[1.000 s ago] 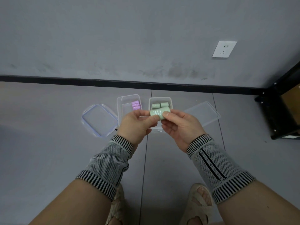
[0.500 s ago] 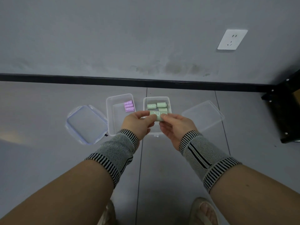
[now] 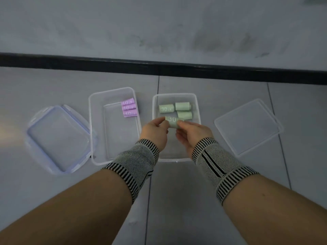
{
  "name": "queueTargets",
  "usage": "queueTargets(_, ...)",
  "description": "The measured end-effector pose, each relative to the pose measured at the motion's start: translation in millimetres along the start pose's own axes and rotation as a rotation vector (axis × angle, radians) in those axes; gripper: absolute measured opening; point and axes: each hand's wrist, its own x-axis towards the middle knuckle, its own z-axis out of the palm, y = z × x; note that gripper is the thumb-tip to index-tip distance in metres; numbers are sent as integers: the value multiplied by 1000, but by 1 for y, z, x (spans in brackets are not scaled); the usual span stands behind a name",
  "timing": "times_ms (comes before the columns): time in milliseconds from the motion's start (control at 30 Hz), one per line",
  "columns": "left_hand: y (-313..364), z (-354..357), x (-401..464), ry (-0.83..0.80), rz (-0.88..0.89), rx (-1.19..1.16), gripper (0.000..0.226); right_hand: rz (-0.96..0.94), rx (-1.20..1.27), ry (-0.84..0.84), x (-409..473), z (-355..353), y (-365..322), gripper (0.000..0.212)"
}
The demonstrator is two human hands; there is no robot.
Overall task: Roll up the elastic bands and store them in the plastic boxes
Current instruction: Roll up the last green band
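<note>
Lids flank two clear boxes: blue-rimmed lid at nine o'clock, left box with purple rolls. Left hand and right hand pinch a green roll over the right box; clear lid at three o'clock.

Green rolls, purple rolls, striped wrist sleeves

A plain indoor room, kind unclear. Grey tiled floor meets a scuffed grey wall at a black skirting board.
</note>
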Motion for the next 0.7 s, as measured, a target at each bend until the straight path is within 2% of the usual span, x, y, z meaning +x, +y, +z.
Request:
queueTargets(67,2,5,9,-19,3,69,37,2,-16,40,15,1,3,10)
queueTargets(100,4,5,13,-11,67,187,38,6,-27,62,22,2,5,10)
queueTargets(200,17,-3,29,103,483,707,36,42,-29,127,38,4,10,12)
queueTargets(267,28,-13,50,140,655,909,36,24,-26,143,48,6,13,15)
queueTargets(400,42,-22,91,111,685,1157,53,-49,-38,136,65,15,19,18)
queueTargets(533,34,-17,103,-6,546,1217,65,-109,-142,169,79,25,27,20)
queueTargets(700,15,-23,93,28,599,1199,68,-113,-179,180,85,26,41,17)
